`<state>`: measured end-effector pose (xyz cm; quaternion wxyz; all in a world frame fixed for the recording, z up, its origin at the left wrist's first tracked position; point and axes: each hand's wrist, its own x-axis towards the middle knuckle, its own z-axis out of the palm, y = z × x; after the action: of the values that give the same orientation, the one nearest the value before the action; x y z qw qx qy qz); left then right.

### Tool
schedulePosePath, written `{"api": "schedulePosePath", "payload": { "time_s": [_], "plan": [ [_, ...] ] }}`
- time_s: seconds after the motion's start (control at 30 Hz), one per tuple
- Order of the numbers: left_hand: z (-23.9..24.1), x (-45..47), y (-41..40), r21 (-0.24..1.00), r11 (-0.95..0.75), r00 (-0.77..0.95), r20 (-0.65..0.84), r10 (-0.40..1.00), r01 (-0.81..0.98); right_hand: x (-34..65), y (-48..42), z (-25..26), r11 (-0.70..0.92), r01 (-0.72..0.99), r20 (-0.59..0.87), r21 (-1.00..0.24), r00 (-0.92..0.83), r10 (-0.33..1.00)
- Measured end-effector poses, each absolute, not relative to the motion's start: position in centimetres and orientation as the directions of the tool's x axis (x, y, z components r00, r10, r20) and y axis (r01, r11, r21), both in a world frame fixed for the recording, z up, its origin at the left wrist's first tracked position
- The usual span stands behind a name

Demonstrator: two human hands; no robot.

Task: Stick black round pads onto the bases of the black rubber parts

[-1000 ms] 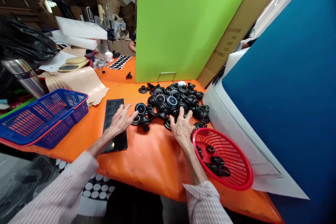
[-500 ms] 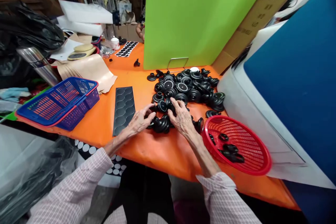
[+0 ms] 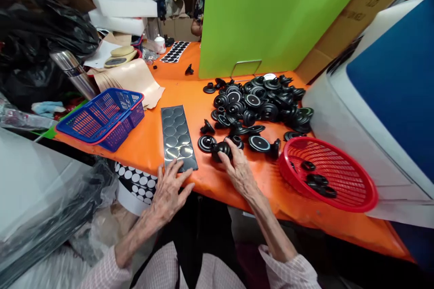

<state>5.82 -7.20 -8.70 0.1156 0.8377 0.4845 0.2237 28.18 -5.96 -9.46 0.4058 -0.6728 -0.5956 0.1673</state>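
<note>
Head view. My right hand (image 3: 239, 169) rests on the orange counter (image 3: 217, 180) near its near edge, fingers (image 3: 225, 157) curled onto a black round part (image 3: 220, 148); the fingertips touch it, but I cannot tell whether they fully clamp it. The part sits at the near end of the scatter, just beside a flat black disc (image 3: 205, 142) on its left.

My left hand (image 3: 169, 189) lies at the counter's near edge, fingers spread apart and flat, holding nothing. Its fingertips touch the near end of a dark sheet of round stickers (image 3: 176, 133), which lies flat on the counter and runs from near to far.

Farther off, a pile of black round parts (image 3: 261, 104) covers the counter's middle, reaching back to the foot of an upright green board (image 3: 271, 13).

To the right of my right hand, a red round basket (image 3: 352, 192) sits on the counter with a few black parts lying inside it. To the left, a blue basket (image 3: 101, 117) sits at the counter's left edge, well apart from both hands. Beyond it lies tan paper (image 3: 132, 81). A second sticker sheet (image 3: 174, 52) lies at the far end of the counter.

A white-and-blue panel (image 3: 389, 90) borders the right side. Black plastic bags (image 3: 50, 40) stand at far left.
</note>
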Motion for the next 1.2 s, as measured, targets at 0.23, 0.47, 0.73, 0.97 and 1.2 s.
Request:
{"api": "schedulePosePath", "payload": {
  "time_s": [0.23, 0.47, 0.73, 0.97, 1.2],
  "plan": [
    [-4.9, 11.2, -4.0, 0.872, -0.146, 0.325, -0.017, 0.945, 0.468, 25.6, -8.4, -9.4, 0.246, 0.701, 0.496, -0.67, 0.176, 0.85],
    [-4.7, 11.6, -3.7, 0.932, 0.36, 0.59, -0.311, 0.745, 0.037, 26.0, -11.1, -7.8, 0.221, 0.544, 0.342, -0.809, 0.131, 0.931],
    [-4.1, 11.7, -5.2, 0.883, 0.449, 0.671, -0.252, 0.697, -0.134, 27.2, -11.6, -8.6, -0.011, 0.428, 0.16, -0.904, 0.361, 0.919],
    [-4.8, 15.1, -3.4, 0.962, 0.196, 0.49, -0.267, 0.83, 0.192, 30.7, -9.1, -9.2, -0.122, 0.756, 0.355, -0.643, 0.436, 0.827],
    [-6.6, 10.9, -5.2, 0.486, -0.416, 0.367, 0.197, 0.909, 0.769, 30.3, -12.2, -8.8, -0.098, 0.854, 0.54, -0.511, 0.408, 0.736]
  ]
}}
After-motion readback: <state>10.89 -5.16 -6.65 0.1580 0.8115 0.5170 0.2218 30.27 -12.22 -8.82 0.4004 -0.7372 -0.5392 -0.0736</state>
